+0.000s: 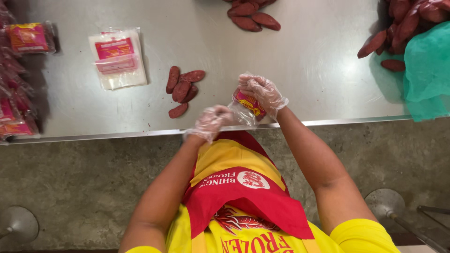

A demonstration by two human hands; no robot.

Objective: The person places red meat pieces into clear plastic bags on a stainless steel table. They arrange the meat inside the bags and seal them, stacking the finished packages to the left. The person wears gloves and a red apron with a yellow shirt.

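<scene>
Both my hands wear thin clear plastic gloves. My left hand [211, 122] grips the lower edge of a small clear plastic bag [246, 108] with a pink and yellow label, held at the near edge of the steel table [300, 70]. My right hand [263, 91] holds the bag's upper end from above. Just left of my hands lies a small cluster of dark red sausages [183, 89] on the table.
A stack of empty labelled bags [117, 57] lies at the left. Filled packets [29, 37] line the far left edge. More sausages sit at the top centre [251, 14] and in a pile at the top right [403, 28], beside a green cloth [429, 70].
</scene>
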